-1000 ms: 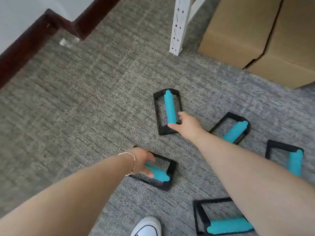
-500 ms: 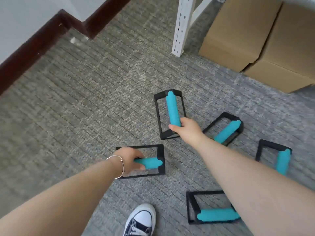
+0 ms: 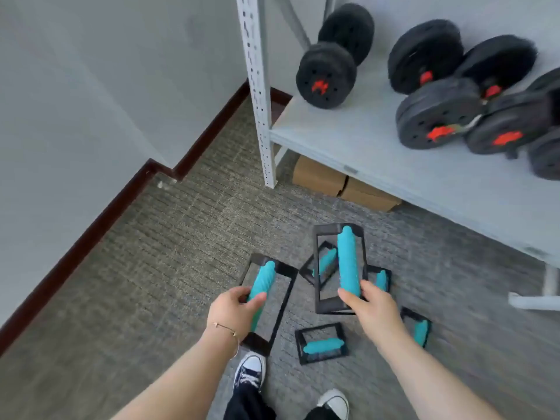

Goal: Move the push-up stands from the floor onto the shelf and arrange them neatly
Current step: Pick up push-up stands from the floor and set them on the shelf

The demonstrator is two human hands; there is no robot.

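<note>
Each push-up stand is a black rectangular frame with a teal foam handle. My left hand (image 3: 235, 307) grips the handle of one stand (image 3: 266, 286), lifted off the carpet. My right hand (image 3: 368, 307) grips the lower end of the handle of a second stand (image 3: 348, 262), held higher and upright. Several more stands lie on the carpet below: one near my feet (image 3: 322, 345), one behind my right wrist (image 3: 419, 328), two partly hidden behind the raised stand (image 3: 325, 263). The grey shelf (image 3: 378, 159) is up and to the right.
Black dumbbells with red caps (image 3: 327, 75) fill the back and right of the shelf board. A white perforated upright (image 3: 257, 86) stands at its left corner. Cardboard boxes (image 3: 342, 183) sit under the shelf. A wall with dark skirting (image 3: 91, 234) runs on the left. My shoes (image 3: 250, 371) are below.
Both hands have lifted their stands off the carpet and raised them. The view has tilted up, bringing the shelf and dumbbells into sight.
</note>
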